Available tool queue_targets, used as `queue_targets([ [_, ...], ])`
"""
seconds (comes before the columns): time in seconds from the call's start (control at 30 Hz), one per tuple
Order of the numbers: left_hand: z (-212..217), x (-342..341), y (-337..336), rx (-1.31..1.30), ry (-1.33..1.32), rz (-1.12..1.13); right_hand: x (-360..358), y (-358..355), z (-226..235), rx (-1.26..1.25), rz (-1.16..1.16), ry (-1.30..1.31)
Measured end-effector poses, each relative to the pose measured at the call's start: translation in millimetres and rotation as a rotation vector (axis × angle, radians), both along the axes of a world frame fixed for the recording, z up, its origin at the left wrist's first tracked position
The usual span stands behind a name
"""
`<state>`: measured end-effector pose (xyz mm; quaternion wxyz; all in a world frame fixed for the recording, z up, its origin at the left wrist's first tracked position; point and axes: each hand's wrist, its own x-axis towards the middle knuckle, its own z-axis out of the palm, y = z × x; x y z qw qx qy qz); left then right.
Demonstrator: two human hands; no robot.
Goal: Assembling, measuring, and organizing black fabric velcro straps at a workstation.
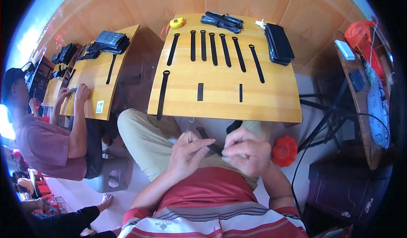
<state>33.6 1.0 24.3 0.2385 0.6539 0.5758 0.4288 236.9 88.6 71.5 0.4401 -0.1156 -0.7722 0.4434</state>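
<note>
Both hands pinch one narrow, flat black strap (210, 144) over the lap, below the near edge of the pale, smooth-grained wooden table (271, 104). The left hand (188, 153) grips it between thumb and extended forefinger, fingers closed narrowly on the band; the right hand (246, 151) curls knuckles-up over the other end, fingertips bunched on it, though just how they close is hidden behind the knuckles. The strap runs short between the two grips, and a loose end rises toward the table edge. Both forearms come up from the lower edge, elbows out, wrists bent inward so the hands nearly meet.

On the table lie a row of long black straps with looped ends (214, 47), fanned side by side, a flat stack of black pouches (278, 43) at the far right corner, two short black strip pieces (200, 91) near the front, and a small yellow tape measure (177, 23). A red ribbed plastic stool (285, 150) stands just right of the right hand.
</note>
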Motion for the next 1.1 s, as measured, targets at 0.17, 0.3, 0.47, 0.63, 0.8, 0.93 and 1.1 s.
queue_targets([
  [0.17,-0.3,-9.5,-7.8,-0.103,-0.114,-0.001,0.5,-14.6,5.8,0.002,0.144,0.065],
  [0.3,-6.2,-19.3,-10.3,-0.209,-0.427,0.110,-7.6,-26.1,6.0,0.003,0.240,0.056],
  [0.47,-10.1,-30.4,-3.4,-0.139,-0.889,0.048,-18.7,-34.7,-5.9,0.017,0.263,0.042],
  [0.63,4.1,-33.8,4.6,-0.157,-1.279,0.036,-21.9,-29.3,-17.2,-0.029,0.234,0.048],
  [0.8,12.7,-23.2,20.9,-0.073,-1.305,0.045,-18.4,-27.7,-46.0,-0.129,0.094,-0.229],
  [0.93,18.6,-14.0,29.7,-0.078,-1.379,0.013,-17.3,-30.5,-60.0,-0.184,-0.016,-0.294],
  [1.1,19.2,-13.9,34.1,-0.115,-1.429,0.018,-22.4,-31.0,-62.7,-0.371,-0.122,-0.296],
])
